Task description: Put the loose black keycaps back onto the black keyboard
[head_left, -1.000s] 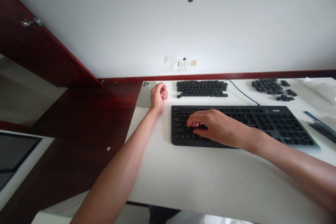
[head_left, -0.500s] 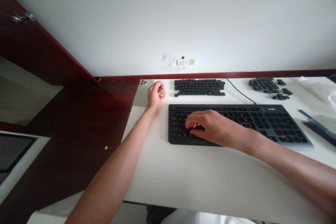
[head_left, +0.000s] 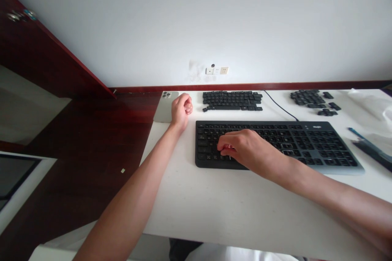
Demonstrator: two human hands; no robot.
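My right hand [head_left: 245, 149] lies on the left part of a black keyboard [head_left: 306, 142], fingers curled down and thumb and fingertips pinched together at a key in the lower rows. My left hand [head_left: 181, 109] rests on the white table [head_left: 232, 208] as a closed fist; nothing shows inside it. It sits just right of a grey phone [head_left: 163, 107] lying face down and left of the keyboard. Beyond the keyboard, a set of loose black keycaps [head_left: 232, 101] is laid out in rows.
A second group of black keycaps [head_left: 312, 98] lies at the back right. The keyboard's cable [head_left: 280, 108] runs to the back. A blue-tipped tool and dark strip [head_left: 369, 144] and clear plastic [head_left: 372, 106] are at the right edge. Dark red wood [head_left: 101, 147] borders the left.
My right hand has drawn slightly nearer along the keyboard's left keys, fingers tightening together. My left fist has stayed by the phone. The view shifted a little.
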